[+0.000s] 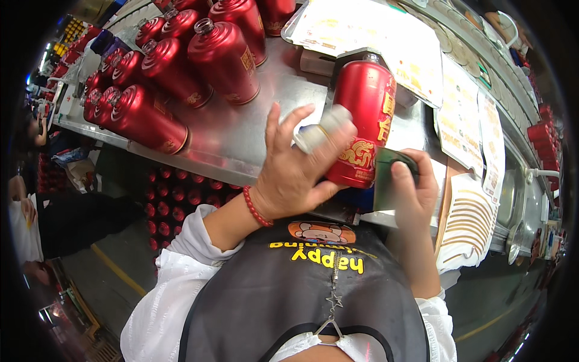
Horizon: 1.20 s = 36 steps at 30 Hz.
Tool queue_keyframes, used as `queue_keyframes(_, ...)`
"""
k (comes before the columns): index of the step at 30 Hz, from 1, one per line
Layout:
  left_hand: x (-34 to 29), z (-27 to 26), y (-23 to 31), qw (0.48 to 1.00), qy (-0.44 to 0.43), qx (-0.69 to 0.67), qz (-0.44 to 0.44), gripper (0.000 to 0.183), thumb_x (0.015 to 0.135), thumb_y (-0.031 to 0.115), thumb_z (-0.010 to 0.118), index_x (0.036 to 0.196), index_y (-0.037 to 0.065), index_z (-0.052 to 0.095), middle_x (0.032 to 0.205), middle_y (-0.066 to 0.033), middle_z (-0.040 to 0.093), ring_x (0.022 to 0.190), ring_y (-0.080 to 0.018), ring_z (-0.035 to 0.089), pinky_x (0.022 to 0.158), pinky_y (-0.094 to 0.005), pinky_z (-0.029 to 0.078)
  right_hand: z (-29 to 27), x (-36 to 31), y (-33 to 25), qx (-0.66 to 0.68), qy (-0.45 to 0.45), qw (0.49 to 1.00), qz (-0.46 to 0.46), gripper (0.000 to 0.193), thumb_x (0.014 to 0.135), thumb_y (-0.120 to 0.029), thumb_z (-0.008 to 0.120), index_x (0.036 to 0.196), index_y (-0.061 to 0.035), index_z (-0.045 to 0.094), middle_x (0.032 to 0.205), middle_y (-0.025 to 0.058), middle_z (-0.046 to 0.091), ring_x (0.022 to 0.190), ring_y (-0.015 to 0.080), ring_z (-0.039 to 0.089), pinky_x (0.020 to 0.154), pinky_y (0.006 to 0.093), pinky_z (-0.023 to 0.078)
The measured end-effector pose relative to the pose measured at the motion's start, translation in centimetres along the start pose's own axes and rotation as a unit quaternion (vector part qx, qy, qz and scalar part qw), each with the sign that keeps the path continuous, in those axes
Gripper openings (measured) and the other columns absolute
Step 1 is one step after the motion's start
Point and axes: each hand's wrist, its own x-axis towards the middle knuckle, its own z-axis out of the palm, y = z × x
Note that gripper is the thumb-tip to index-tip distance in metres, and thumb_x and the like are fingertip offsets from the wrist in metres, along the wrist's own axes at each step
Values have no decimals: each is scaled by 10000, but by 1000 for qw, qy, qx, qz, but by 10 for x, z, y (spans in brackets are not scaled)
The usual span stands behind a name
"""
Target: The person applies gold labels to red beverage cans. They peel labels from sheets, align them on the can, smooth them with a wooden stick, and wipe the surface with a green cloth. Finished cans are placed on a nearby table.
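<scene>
"Right below us, what shows first?"

"Our dark apron (253, 289), between white sleeves (160, 301). Ahead of it, our left hand (289, 169) wears a red bead bracelet (254, 208); its fingers are spread, with a blurred white object (318, 133) among them, and we cannot tell whether they grip it."

"And our right hand (417, 181)?"

"Those fingers pinch a green sheet (383, 184) against their thumb."

"Where does that leave the red bottle (362, 96)?"

"Between our hands, base toward us, neck away. Our left fingers and the white object get in the way of its left edge; the green sheet stands just beside its lower right."

"What else shares the bench (226, 136)?"

"It is shiny metal. On our right we have a white sheet with curved gold strips (467, 223); a crowd of red bottles (226, 63) stands to the left, and printed sheets (368, 27) lie past our bottle."

"Farther out?"

"Rows of bottle tops (184, 199) show below the bench's edge. Beyond them we see grey floor (123, 244) with a yellow line (117, 268), and part of another person (27, 232) at the left rim."
</scene>
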Motion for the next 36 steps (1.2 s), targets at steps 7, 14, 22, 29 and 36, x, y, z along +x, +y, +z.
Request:
queue_keyframes(7,-18,21,20,997,57,47,-31,509,886,351,694,1378,252,611,1273,45,666,1344,-260,449,1216,-573,61,0,1,17,-31,13,999,27,193,1008,-181,627,1089,-13,574,862,-14,605,780,53,523,703,206,446)
queue_keyframes(14,-35,14,6,995,-19,23,-99,707,925,451,654,1466,27,492,1309,-149,642,1378,-402,392,1180,-596,111,-2,3,19,-40,12,999,30,203,1007,-193,625,1092,-14,578,868,-9,607,768,58,517,693,207,439)
queue_keyframes(22,-45,18,5,992,7,25,-126,775,847,402,724,1480,39,462,1202,-170,642,1350,-374,365,1161,-630,136,2,3,18,-66,-11,997,44,194,1014,-180,601,1109,-13,582,896,3,596,834,80,526,754,231,451)
queue_keyframes(29,-39,34,-5,997,54,-26,-45,796,842,297,641,1481,-81,355,1458,-250,441,1330,-422,414,1112,-626,245,-8,4,27,-96,17,995,-23,225,1041,-184,532,1139,11,585,965,30,611,863,94,553,785,232,462)
queue_keyframes(36,-24,-10,-11,996,14,-8,-86,820,833,340,663,1467,-87,368,1418,-256,478,1310,-417,439,1116,-601,264,7,8,26,-39,-25,999,-24,220,1030,-197,579,1125,2,584,958,27,605,881,93,536,813,242,453)
